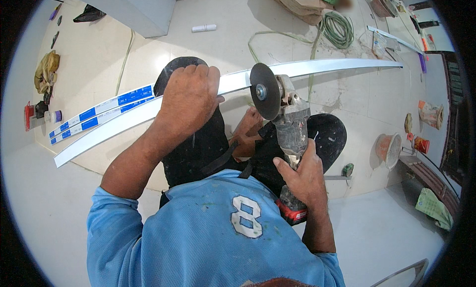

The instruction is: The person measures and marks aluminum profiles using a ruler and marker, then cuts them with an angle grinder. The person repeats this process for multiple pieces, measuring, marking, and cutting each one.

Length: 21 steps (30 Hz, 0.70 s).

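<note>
A long white strip (322, 67) runs across in front of me, over my left knee. My left hand (191, 94) is closed around it a little left of the middle. In my right hand (305, 175) is a worn cordless angle grinder (291, 133), gripped by its body, with a red and black battery at its lower end. The grinder's dark cutting disc (265, 91) stands at the strip's edge, just right of my left hand. Whether the disc is spinning I cannot tell.
Blue-and-white wrapped strips (99, 113) lie on the floor at left. A coiled green hose (337, 30) lies at the back beside a brown sack (297, 4). A white roll (204, 28) lies near a pillar (144, 11). On the right stand a bucket (388, 149) and several containers.
</note>
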### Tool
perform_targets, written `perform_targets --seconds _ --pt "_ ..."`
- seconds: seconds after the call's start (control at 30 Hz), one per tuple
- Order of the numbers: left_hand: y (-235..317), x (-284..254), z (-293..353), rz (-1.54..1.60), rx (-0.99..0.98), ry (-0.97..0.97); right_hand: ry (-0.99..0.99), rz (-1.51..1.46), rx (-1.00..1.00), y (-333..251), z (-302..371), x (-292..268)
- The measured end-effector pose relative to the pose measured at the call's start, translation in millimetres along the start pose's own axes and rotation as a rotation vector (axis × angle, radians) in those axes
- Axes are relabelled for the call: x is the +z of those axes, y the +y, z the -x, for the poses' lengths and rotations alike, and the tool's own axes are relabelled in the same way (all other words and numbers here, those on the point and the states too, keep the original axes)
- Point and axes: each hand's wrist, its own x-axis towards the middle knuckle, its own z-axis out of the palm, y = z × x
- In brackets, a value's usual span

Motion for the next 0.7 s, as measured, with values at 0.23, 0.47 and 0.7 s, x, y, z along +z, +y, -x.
perform_targets --seconds 0.23,0.47,0.7 --pt "1.6 -3.5 1.2 -0.019 -0.017 -0.038 -0.006 0.017 0.003 -0.6 -1.9 -1.3" --pt "1.3 -2.2 3.7 -0.004 -0.013 0.004 -0.011 0.014 -0.011 -4.0 -4.9 -4.1" --pt "-2.2 0.3 3.2 0.029 0.005 0.016 -0.029 0.014 0.066 -6.6 -7.4 -4.1"
